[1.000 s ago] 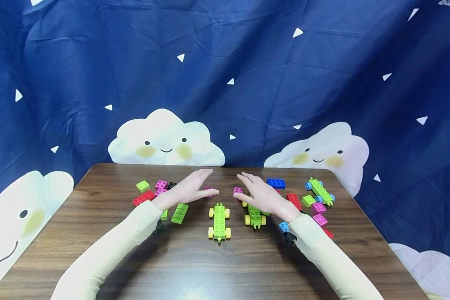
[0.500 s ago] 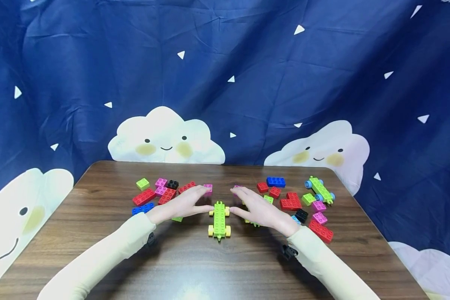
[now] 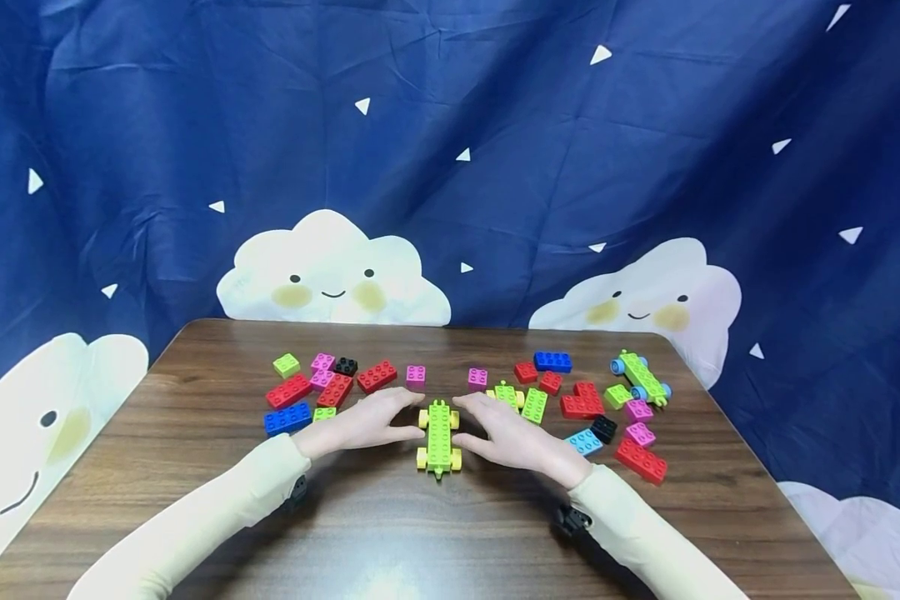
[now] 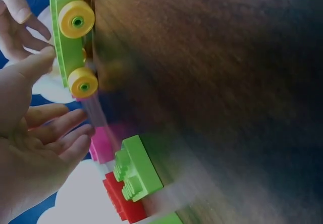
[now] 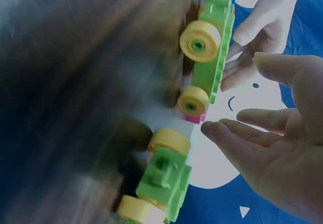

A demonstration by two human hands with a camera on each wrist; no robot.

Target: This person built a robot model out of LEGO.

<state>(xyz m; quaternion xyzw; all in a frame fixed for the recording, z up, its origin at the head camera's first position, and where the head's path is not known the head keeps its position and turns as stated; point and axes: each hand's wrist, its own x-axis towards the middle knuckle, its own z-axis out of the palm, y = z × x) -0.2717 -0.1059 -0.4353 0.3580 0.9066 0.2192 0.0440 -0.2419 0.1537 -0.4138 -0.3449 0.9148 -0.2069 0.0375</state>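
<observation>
A lime-green toy car base [image 3: 438, 439] with yellow wheels stands lengthwise at the middle of the table. My left hand [image 3: 367, 421] is on its left side, thumb apart from the fingers. On the other side, my right hand [image 3: 513, 433] mirrors it, its thumb tip close to the wheels. Both wrist views show relaxed fingers with nothing in them; whether any fingertip touches the car base cannot be told. A second green base with yellow wheels [image 3: 506, 395] lies behind the right hand, which partly hides it. A green brick [image 4: 139, 168] lies near my left hand.
Left of my hands lie several bricks, including a blue brick [image 3: 288, 418] and a red brick [image 3: 377, 377]. To the right are a light blue brick [image 3: 584, 442], a long red brick [image 3: 641, 460] and a green base with blue wheels [image 3: 642, 378]. A blue curtain [image 3: 450, 125] hangs behind.
Both hands have come down and toward me, from above the far bricks to either side of the yellow-wheeled car base. The car base has stayed in place.
</observation>
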